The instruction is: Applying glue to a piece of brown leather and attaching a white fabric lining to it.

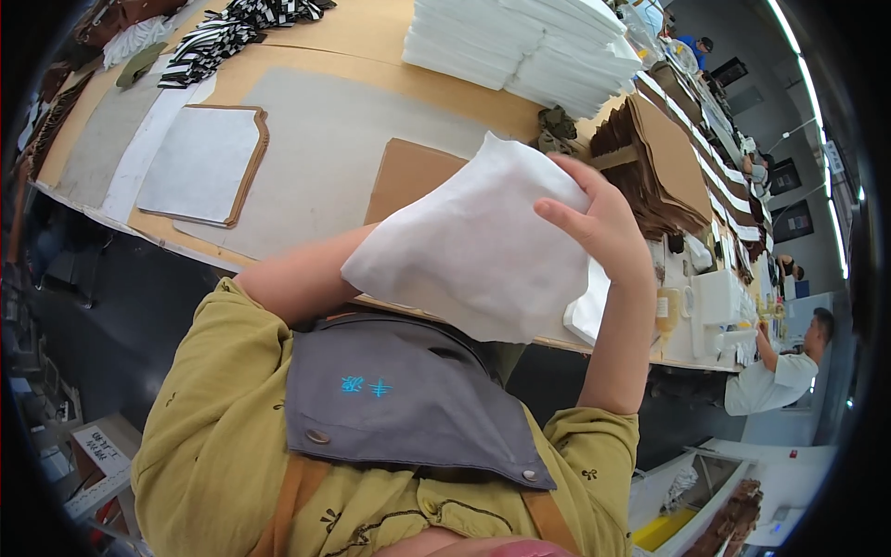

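Observation:
A limp white sheet [473, 241], like thin cloth or soft padding, is held up in front of me above the table's near edge. My right hand [603, 218] grips its upper right edge, thumb on the near face and fingers behind. My left forearm [311, 269] reaches in behind the sheet, which hides that hand and its fingers. Partly covered by the sheet, a flat brown panel [413, 172] lies on a grey mat [325, 116]. Below my right wrist, more white sheets [589, 311] rest at the table edge.
Left on the table sits a brown-edged stack topped with white [200, 162]. Tall white sheet piles [515, 42] stand at the back, and stacked brown panels [664, 153] to the right. Striped fabric [232, 37] lies far left. A seated person [780, 376] works at the right.

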`<state>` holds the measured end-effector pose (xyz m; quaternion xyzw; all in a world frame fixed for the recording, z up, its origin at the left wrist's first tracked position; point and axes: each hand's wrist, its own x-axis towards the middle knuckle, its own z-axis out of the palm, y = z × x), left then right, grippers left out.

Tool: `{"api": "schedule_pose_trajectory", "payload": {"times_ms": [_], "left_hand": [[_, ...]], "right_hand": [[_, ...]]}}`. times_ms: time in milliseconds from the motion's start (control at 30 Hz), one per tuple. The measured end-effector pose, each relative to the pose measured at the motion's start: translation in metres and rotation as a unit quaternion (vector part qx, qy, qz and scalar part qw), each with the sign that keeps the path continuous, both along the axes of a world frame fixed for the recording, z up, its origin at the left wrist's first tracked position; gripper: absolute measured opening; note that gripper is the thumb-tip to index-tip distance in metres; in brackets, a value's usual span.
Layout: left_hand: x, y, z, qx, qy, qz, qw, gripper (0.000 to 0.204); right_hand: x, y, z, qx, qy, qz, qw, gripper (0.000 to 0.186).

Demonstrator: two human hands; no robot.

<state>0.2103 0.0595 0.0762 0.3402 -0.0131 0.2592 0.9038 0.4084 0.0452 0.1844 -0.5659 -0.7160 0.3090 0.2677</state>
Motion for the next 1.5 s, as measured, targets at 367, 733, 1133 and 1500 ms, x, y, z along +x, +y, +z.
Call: {"api": "schedule_pose_trajectory", "payload": {"times_ms": [367,733,1133,1500], "left_hand": [[-0.046,0.008,-0.04,-0.273,-0.171,-0.065,0.944,0.083],[-0.136,-0.042,-0.022,-0.043,0.246,0.302,0.92,0.063],[-0.266,-0.044,0.014,0.206,0.423,0.642,0.605,0.071],[-0.342,-0.063,-0.042,-0.085,0.484,0.533,0.689,0.028]], "right_hand": [[0.02,0.001,-0.012,0.031,0.248,-0.035,0.968,0.021],[-0.049,0.05,-0.038,0.066,0.267,-0.004,0.962,0.021],[-0.175,0.099,-0.052,0.026,0.27,0.167,0.948,0.057],[-0.242,0.113,-0.137,-0.328,0.195,0.142,0.914,0.037]]}}
